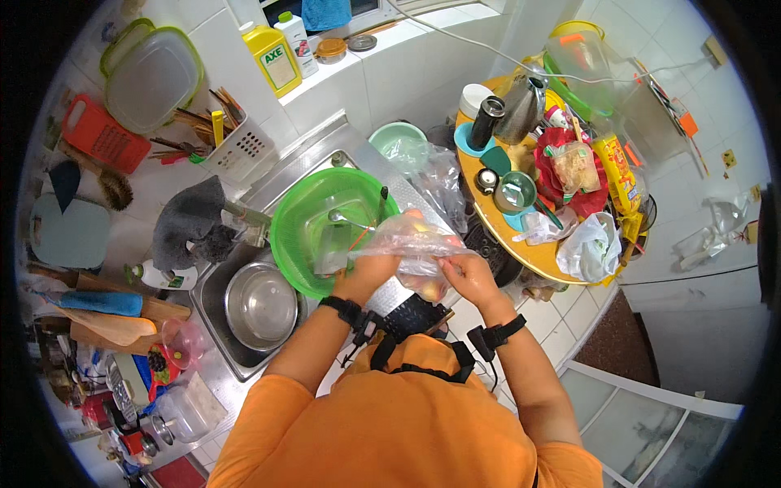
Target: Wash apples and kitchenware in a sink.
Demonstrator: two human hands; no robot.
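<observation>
Between my two hands is a clear plastic bag [421, 247] with reddish-yellow round items, probably fruit, showing through it. My left hand [371, 274] grips the bag's left side, next to the rim of a green plastic basin [287, 244]. The right side of its edge is pinched in the fingers of my right hand [470, 276]. Inside the basin are a ladle or spoon [337, 216], a clear rectangular container [333, 249] and a dark-handled utensil [383, 204]. Part of the basin's contents is hidden behind the bag and my left hand.
Left of the basin, a steel bowl [262, 308] sits in the sink. A perforated white utensil holder [241, 149] stands behind. To the right, a round wooden table [488, 213] carries a steel jug [520, 107], a black flask [487, 124] and food packets. A pale green basin [390, 135] stands beyond the counter.
</observation>
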